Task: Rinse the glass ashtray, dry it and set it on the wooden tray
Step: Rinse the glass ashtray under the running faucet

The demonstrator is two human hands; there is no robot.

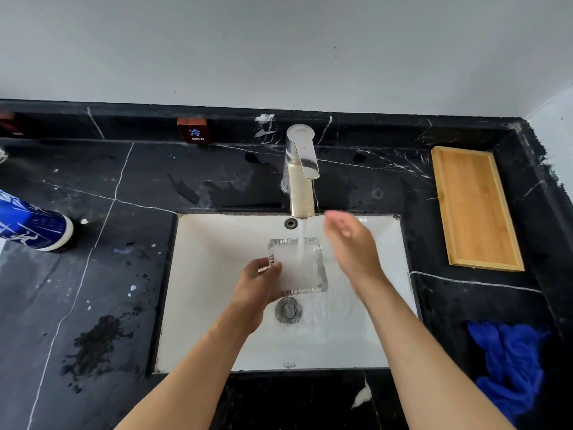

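Note:
The square glass ashtray (305,274) is held over the white sink (204,274), under the running water from the tap (300,169). My left hand (255,288) grips its left edge, thumb on the rim. To the ashtray's right, my right hand (352,243) hovers with flat fingers apart, holding nothing. The wooden tray (474,209) lies bare on the black counter at the right. A crumpled blue cloth (511,361) sits at the counter's front right.
A blue and white can (34,225) lies on the counter at the left. A small red block marked COLD (195,131) stands on the back ledge. Dark wet patches (96,346) mark the black marble left of the sink. The drain (288,310) sits below the ashtray.

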